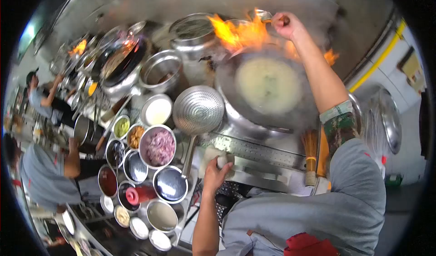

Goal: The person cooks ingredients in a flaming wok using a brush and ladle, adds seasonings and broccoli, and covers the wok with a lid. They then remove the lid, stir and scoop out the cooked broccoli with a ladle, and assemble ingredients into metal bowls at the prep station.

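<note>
My right hand (290,26) is raised at the back of the stove, closed round the handle of a metal ladle (263,15). The ladle's bowl is just left of the fist, beside tall flames. Below it a large wok (231,113) holds a pale, cloudy liquid (268,85) with some green in it, and steam blurs its edges. My left hand (215,174) is closed on a light-coloured cloth (211,155) at the stove's front edge. Left of the wok lies a perforated strainer (199,108), its handle pointing toward me.
Flames (240,31) rise behind the wok. Bowls of sliced onion (157,148), sauces and seasonings crowd the left, with a red-capped bottle (138,195) among them. A bamboo brush (310,158) stands at right. Co-workers (47,174) stand at far left near another wok (120,65).
</note>
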The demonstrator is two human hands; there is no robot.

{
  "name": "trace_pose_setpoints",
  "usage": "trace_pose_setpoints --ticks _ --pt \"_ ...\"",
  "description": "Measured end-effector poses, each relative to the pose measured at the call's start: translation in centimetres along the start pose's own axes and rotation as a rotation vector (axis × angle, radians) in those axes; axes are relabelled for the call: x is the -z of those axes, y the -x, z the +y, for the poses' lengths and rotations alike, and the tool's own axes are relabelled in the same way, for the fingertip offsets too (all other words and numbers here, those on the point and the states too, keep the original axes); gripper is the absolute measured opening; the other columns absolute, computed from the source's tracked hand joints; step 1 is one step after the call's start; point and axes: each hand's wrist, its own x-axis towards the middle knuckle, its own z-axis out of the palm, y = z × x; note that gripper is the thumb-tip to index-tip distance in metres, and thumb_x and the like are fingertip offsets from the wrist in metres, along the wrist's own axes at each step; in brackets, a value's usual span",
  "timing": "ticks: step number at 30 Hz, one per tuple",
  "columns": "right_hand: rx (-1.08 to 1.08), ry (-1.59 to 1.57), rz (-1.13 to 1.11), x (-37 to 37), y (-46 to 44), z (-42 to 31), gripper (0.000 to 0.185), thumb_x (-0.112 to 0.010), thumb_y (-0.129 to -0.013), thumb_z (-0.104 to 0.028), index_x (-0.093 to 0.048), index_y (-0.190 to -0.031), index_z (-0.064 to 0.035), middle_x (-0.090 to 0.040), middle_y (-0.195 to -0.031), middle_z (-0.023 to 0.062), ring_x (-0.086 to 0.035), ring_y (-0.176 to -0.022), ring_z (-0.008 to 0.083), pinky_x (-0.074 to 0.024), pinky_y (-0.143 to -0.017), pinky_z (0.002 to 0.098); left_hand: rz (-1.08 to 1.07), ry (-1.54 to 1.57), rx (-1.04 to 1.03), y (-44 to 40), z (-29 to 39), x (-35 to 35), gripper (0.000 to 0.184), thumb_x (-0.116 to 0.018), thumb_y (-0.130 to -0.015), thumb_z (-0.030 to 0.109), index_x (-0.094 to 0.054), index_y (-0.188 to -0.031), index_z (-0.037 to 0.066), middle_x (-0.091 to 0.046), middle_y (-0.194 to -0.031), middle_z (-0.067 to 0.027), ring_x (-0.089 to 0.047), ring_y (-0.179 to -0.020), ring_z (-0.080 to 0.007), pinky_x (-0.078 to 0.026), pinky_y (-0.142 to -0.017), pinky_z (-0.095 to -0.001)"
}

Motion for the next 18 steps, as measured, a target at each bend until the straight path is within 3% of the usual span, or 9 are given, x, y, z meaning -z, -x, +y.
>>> trace_pose_setpoints --ticks 5,8,11,12,14,16,17,18 --pt "0.207 0.613 0.358 6.9 6.4 -5.3 0.027 -0.054 -0.077 0.003 -0.038 -0.059 -0.0092 -0.043 -0.053 0.0040 -0.041 -0.042 0.0138 -0.0270 -0.037 0.0277 0.002 -0.182 -0.048 -0.8 1.1 0.1 0.065 -0.081 -0.074 0.035 -0.059 -0.118 -0.006 -0.062 -0.111 -0.0270 -0.059 -0.106 -0.0406 -0.047 -0.093 -0.0431" --pt "0.158 0.959 0.565 10.7 11.2 -7.9 0.025 -0.053 -0.081 -0.003 -0.044 -0.058 -0.0090 -0.041 -0.049 0.0020 -0.036 -0.037 0.0132 -0.0257 -0.036 0.0307 -0.009 -0.216 -0.067 -1.4 0.0 -0.3 0.060 -0.081 -0.073 0.032 -0.061 -0.116 -0.006 -0.063 -0.109 -0.0263 -0.061 -0.103 -0.0411 -0.048 -0.091 -0.0441" --pt "0.110 1.448 0.601 13.6 17.1 -9.1 0.019 -0.053 -0.086 -0.011 -0.054 -0.068 -0.0055 -0.045 -0.050 0.0020 -0.037 -0.037 0.0108 -0.0258 -0.035 0.0284 -0.053 -0.095 0.043 -1.2 1.1 0.0 0.052 -0.079 -0.074 0.027 -0.063 -0.110 -0.006 -0.063 -0.106 -0.0260 -0.062 -0.100 -0.0407 -0.049 -0.088 -0.0442" --pt "0.017 1.606 0.613 13.1 19.6 -8.9 0.019 -0.053 -0.087 -0.015 -0.056 -0.073 -0.0038 -0.047 -0.052 0.0027 -0.040 -0.038 0.0126 -0.0294 -0.036 0.0304 0.045 -0.135 -0.030 -0.8 0.8 -0.2 0.044 -0.078 -0.075 0.024 -0.065 -0.104 -0.007 -0.066 -0.098 -0.0251 -0.065 -0.093 -0.0396 -0.050 -0.084 -0.0431" --pt "0.209 1.882 0.722 16.1 23.1 -8.6 0.017 -0.054 -0.087 -0.014 -0.061 -0.097 -0.0020 -0.050 -0.057 0.0038 -0.046 -0.042 0.0138 -0.0333 -0.038 0.0309 0.115 -0.026 0.028 0.4 1.0 0.1 0.041 -0.077 -0.076 0.023 -0.066 -0.103 -0.006 -0.068 -0.094 -0.0241 -0.066 -0.089 -0.0374 -0.051 -0.081 -0.0420" --pt "0.439 1.981 0.698 13.5 30.6 -3.9 0.041 -0.053 -0.084 -0.012 -0.053 -0.120 0.0063 -0.063 -0.079 0.0150 -0.057 -0.052 0.0195 -0.0449 -0.048 0.0373 0.174 0.112 0.121 2.0 -0.2 0.3 0.039 -0.076 -0.078 0.023 -0.066 -0.102 -0.006 -0.070 -0.087 -0.0222 -0.068 -0.084 -0.0331 -0.051 -0.077 -0.0406" --pt "0.475 1.925 0.629 14.2 33.3 -3.0 0.048 -0.054 -0.083 -0.008 -0.048 -0.129 0.0029 -0.062 -0.081 0.0119 -0.056 -0.054 0.0167 -0.0445 -0.048 0.0335 0.239 0.201 0.165 3.1 -0.2 0.6 0.035 -0.073 -0.083 0.021 -0.066 -0.103 -0.007 -0.071 -0.093 -0.0189 -0.069 -0.083 -0.0300 -0.052 -0.076 -0.0393" --pt "0.507 1.868 0.559 14.8 36.1 -1.9 0.057 -0.055 -0.083 -0.005 -0.042 -0.138 -0.0005 -0.061 -0.084 0.0088 -0.055 -0.055 0.0138 -0.0440 -0.048 0.0298 0.161 0.522 0.266 4.3 0.2 1.5 0.035 -0.071 -0.085 0.019 -0.064 -0.109 -0.006 -0.071 -0.098 -0.0173 -0.069 -0.087 -0.0288 -0.052 -0.079 -0.0390"
